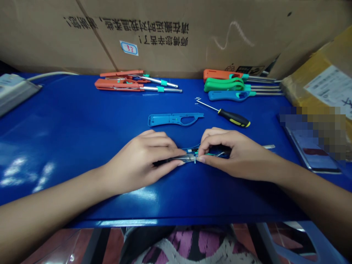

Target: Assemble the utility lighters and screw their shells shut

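Note:
Near the front of the blue table, my left hand is closed around a clear lighter fuel tank, gripped between thumb and fingers. My right hand pinches at the tank's right end, by a small whitish fitting; its fingertips hide most of what they hold. Thin wires and dark parts of a long-reach lighter lie beneath and behind my right fingers, with a metal tip sticking out to the right. Just beyond my hands lies an empty blue lighter half-shell, its inside facing up.
A black-and-yellow screwdriver lies beyond my right hand, with small screws at its tip. Orange lighters sit back left; orange, green and blue lighters back right. A phone is at right, cardboard behind.

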Demonstrator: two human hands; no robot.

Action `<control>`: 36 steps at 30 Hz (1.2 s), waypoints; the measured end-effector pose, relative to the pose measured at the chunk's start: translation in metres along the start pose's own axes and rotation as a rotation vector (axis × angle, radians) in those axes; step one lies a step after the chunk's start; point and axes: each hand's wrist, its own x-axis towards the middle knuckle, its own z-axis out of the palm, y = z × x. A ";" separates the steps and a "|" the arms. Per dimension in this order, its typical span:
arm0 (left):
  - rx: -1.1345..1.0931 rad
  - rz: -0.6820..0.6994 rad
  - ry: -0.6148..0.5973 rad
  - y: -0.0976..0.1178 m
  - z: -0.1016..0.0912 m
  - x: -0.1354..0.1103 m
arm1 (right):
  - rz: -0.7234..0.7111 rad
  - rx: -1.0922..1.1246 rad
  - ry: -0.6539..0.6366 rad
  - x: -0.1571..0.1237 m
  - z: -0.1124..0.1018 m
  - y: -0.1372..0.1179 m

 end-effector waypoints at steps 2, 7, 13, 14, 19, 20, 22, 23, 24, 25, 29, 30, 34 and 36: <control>0.054 0.035 0.010 0.001 -0.002 -0.001 | 0.010 0.002 -0.004 -0.001 -0.002 -0.001; 0.159 0.114 0.083 0.005 -0.004 -0.002 | -0.008 0.005 -0.025 -0.002 -0.005 -0.002; 0.152 0.092 0.119 0.005 -0.003 -0.002 | -0.032 0.021 -0.058 0.000 -0.003 -0.002; 0.149 0.095 0.112 0.004 -0.002 -0.002 | -0.024 0.022 -0.053 0.000 -0.002 -0.002; 0.142 0.106 0.102 0.004 0.000 -0.002 | 0.008 0.018 -0.044 -0.001 -0.002 -0.003; 0.141 0.111 0.115 0.004 0.000 -0.002 | 0.000 0.008 -0.050 -0.002 -0.002 -0.003; 0.143 0.116 0.137 0.005 -0.001 -0.002 | -0.022 -0.016 -0.064 -0.002 -0.001 -0.003; 0.144 0.117 0.143 0.006 -0.001 -0.002 | -0.031 -0.029 -0.069 -0.002 0.000 -0.003; 0.144 0.115 0.142 0.006 -0.002 -0.002 | -0.037 -0.041 -0.070 -0.002 0.000 -0.003; 0.145 0.112 0.136 0.006 -0.002 -0.003 | -0.037 -0.053 -0.067 -0.002 0.001 -0.003; 0.145 0.107 0.113 0.006 -0.002 -0.003 | -0.030 -0.078 -0.042 -0.002 0.002 -0.003; 0.145 0.106 0.106 0.005 -0.001 -0.003 | -0.028 -0.068 -0.036 -0.002 0.002 -0.003; 0.145 0.099 0.081 0.005 0.000 -0.001 | -0.035 -0.042 -0.014 -0.001 0.004 -0.003; 0.143 0.088 0.066 0.004 -0.001 -0.001 | -0.052 -0.075 -0.001 -0.001 0.004 -0.002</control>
